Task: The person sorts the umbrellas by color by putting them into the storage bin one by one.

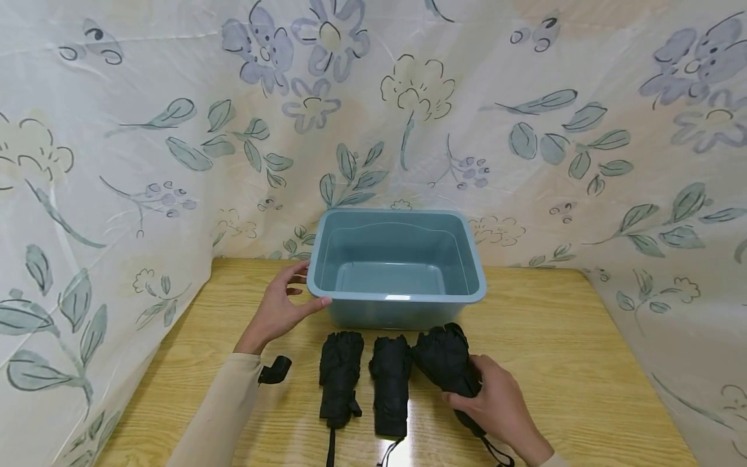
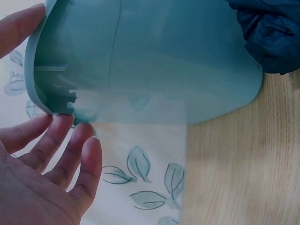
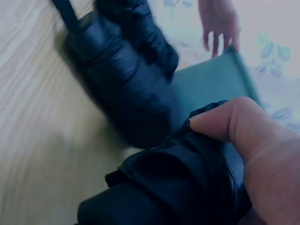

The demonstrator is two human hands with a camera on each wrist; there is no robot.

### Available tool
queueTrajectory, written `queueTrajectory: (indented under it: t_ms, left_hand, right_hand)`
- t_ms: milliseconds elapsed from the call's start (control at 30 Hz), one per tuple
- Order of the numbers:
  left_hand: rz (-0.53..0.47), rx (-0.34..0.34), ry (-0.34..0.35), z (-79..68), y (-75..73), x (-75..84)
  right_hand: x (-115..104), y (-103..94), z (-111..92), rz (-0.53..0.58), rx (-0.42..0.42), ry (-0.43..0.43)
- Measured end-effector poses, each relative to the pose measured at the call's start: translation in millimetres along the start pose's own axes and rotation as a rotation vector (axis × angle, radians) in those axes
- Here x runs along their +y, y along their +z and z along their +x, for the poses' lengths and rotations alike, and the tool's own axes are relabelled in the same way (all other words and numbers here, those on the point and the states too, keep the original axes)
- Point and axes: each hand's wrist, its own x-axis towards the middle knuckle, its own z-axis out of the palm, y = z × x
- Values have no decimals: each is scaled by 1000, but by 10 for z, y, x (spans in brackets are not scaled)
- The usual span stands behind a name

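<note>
A blue-green plastic tub [image 1: 397, 312] stands on the wooden table with its inside facing up. My left hand [image 1: 283, 305] is at its left front corner; in the left wrist view the thumb [image 2: 21, 28] and fingertips touch the rim, fingers spread and loosely bent. My right hand [image 1: 496, 402] grips a black folded umbrella [image 1: 446, 357], which tilts with its wide end toward the tub. Two more black folded umbrellas lie side by side in front of the tub, a left umbrella [image 1: 340, 376] and a middle umbrella [image 1: 391, 386]. The right wrist view shows my thumb [image 3: 225, 122] across the held umbrella.
Floral cloth [image 1: 408, 130] hangs behind the table and along both sides. Bare wood of the table [image 1: 560, 350] shows at the right. A small black object [image 1: 275, 370] sits at my left wrist. Cords trail from the umbrellas toward the front.
</note>
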Motion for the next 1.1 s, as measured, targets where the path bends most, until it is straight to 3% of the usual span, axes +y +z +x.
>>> queueTrajectory:
  t_ms: [200,433,567,933,1100]
  left_hand:
    - [-3,-1,-10,-5,-2,38]
    - [-20,-16,-9,-69,-42,322]
    - [-15,-20,-11,-86,-52,383]
    - [-10,-18,-9,-87,-62,390]
    - [-20,-14,-5,-45,-42,241]
  right_hand:
    - [-198,-259,-61,-23,-22,-94]
    - [-452,-573,-91,58,-25,-202]
    - [-567,-717,-44,112,-12,-293]
    - [-886,-1096,276,77,63,-496]
    - [-1044,-1264,502,32,101,-537]
